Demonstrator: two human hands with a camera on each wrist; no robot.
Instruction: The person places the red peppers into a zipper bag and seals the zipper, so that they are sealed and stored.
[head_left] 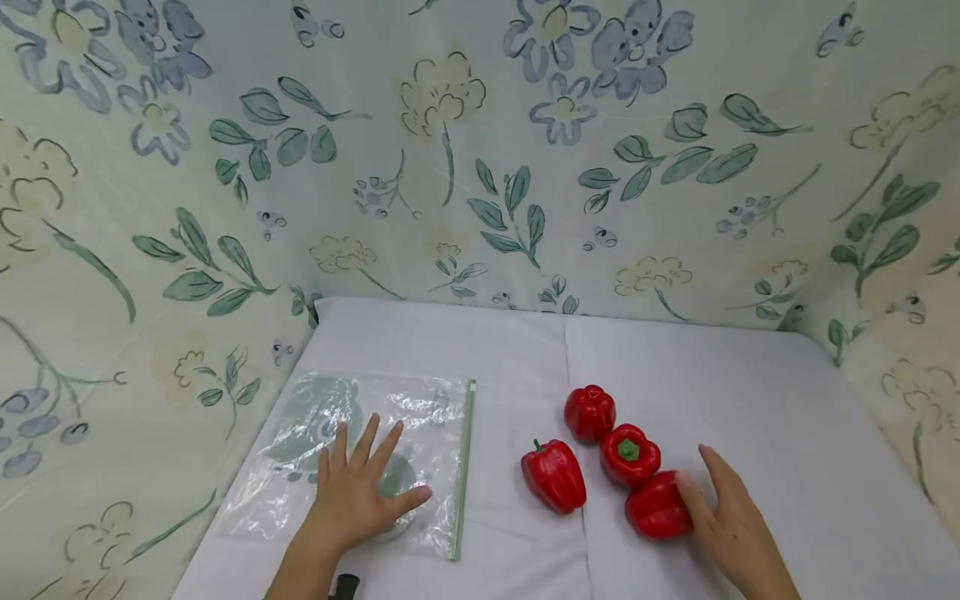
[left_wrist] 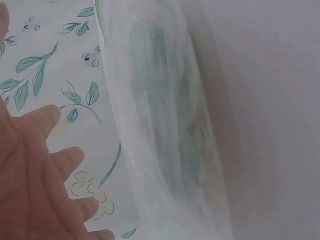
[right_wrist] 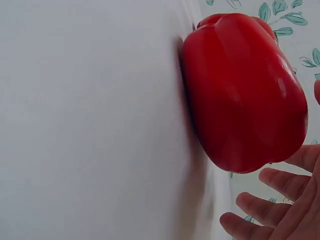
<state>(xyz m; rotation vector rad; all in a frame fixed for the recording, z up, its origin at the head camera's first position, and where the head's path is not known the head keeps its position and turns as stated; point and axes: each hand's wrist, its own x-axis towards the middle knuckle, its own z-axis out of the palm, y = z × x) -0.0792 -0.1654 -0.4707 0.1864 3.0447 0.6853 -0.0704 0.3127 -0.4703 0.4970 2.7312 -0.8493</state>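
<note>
A clear zip bag [head_left: 442,467] with green printed shapes and a green-edged zip strip lies flat on the left of the white-covered table. My left hand [head_left: 352,500] is spread palm down over it; in the left wrist view its fingers stand apart beside the bag [left_wrist: 165,110]. On the right, my right hand [head_left: 731,533] is at the nearest red bell pepper [head_left: 658,506], thumb right at its side. The right wrist view has this pepper [right_wrist: 245,95] lying on its side, the fingers [right_wrist: 262,207] extended and spread past its end.
Three more red bell peppers are close by: one [head_left: 630,455] showing its green stem, one [head_left: 589,413] behind it, one [head_left: 553,477] lying to the left. White cloth [head_left: 675,375] covers the table. Floral curtains [head_left: 450,167] hang around its back and sides.
</note>
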